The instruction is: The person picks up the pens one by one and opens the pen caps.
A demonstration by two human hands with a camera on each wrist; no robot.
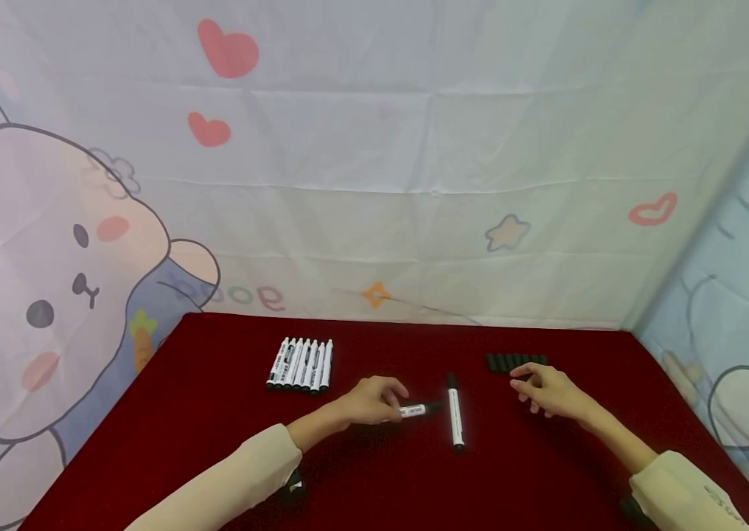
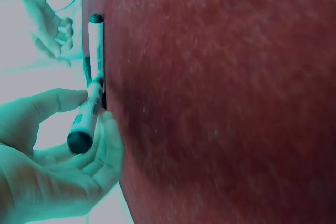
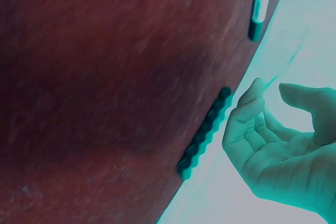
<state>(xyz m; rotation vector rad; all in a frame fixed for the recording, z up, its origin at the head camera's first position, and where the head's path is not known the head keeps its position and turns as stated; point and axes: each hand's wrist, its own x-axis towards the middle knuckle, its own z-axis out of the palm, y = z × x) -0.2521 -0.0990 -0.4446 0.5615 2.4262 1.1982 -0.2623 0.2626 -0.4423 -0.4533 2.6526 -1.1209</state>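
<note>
My left hand point(image 1: 371, 400) pinches a white marker point(image 1: 413, 411) between thumb and fingers, just above the red cloth. The marker's dark capped end points right; its black rear end point(image 2: 80, 142) faces the left wrist view. To its right, a second white marker point(image 1: 456, 419) lies lengthwise, black cap away from me. My right hand point(image 1: 550, 391) hovers with loosely bent fingers and a gap between thumb and fingertips, holding nothing. Close beyond it is a row of black marker caps point(image 1: 497, 363), also seen as a ridged dark strip point(image 3: 206, 132) in the right wrist view.
Several white markers point(image 1: 300, 365) lie side by side at the back left, narrow pale tips facing away. A dark object point(image 1: 293, 485) is partly hidden by the left sleeve. Printed cloth walls point(image 1: 374, 184) stand behind and beside the red-covered table point(image 1: 215, 413).
</note>
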